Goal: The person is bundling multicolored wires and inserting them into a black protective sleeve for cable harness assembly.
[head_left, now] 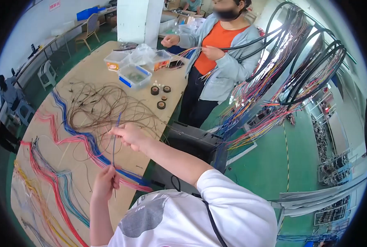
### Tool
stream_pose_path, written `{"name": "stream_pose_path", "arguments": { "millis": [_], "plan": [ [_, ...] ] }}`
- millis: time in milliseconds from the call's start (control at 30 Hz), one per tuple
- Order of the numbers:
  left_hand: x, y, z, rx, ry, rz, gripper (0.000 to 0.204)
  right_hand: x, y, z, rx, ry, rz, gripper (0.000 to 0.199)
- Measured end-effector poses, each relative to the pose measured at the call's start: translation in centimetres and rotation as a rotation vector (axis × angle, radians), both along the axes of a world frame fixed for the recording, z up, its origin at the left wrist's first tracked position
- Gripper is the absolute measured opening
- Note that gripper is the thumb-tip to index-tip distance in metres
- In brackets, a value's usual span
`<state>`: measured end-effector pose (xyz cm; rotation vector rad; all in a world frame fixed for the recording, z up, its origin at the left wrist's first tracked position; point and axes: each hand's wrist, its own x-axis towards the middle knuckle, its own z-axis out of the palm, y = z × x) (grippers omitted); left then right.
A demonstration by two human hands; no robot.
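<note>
A thin grey-blue wire (113, 150) runs nearly upright in the picture between my two hands. The fingers of my left hand (104, 183) are closed around its lower part, and a short end sticks out below. Higher up, my right hand (127, 136) pinches it near the top, where a bluish end (119, 118) shows past the fingers. Both hands are above the table, over a blue wire bundle (94, 145) and a pink one (86, 142). A loose tangle of brown wires (103, 105) lies just beyond my right hand.
Red (47, 178), teal (68, 189) and yellow wire bundles (29, 187) cover the table's left side. Farther back are clear plastic boxes (134, 77) and several black tape rolls (161, 105). A co-worker (220, 49) stands across, handling wires. Cable harnesses (274, 61) hang at right.
</note>
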<state>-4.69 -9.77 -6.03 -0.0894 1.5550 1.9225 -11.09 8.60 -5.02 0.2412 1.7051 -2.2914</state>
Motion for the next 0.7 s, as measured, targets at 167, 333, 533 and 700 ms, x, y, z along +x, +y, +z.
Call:
{"name": "stream_pose_path", "arguments": {
  "millis": [167, 333, 533, 700],
  "plan": [
    [1.4, -0.3, -3.2, -0.097, -0.028, -0.191, 0.021, -1.6, 3.2, -4.7, -0.244, -0.133, -0.312, 0.022],
    [1.8, 0.3, -4.1, 0.032, -0.14, -0.012, 0.019, 3.7, -0.6, -6.8, 0.016, -0.323, -0.312, 0.036],
    [2.2, 1.8, -8.3, -0.656, 0.893, 0.008, 0.013, 9.2, -6.1, -7.9, 0.232, -0.033, -0.098, 0.032],
    [2.6, 3.2, -6.3, -0.553, 0.754, 0.184, 0.02, 6.6, -4.7, -10.6, -0.464, -0.18, 0.008, 0.03]
  ]
}}
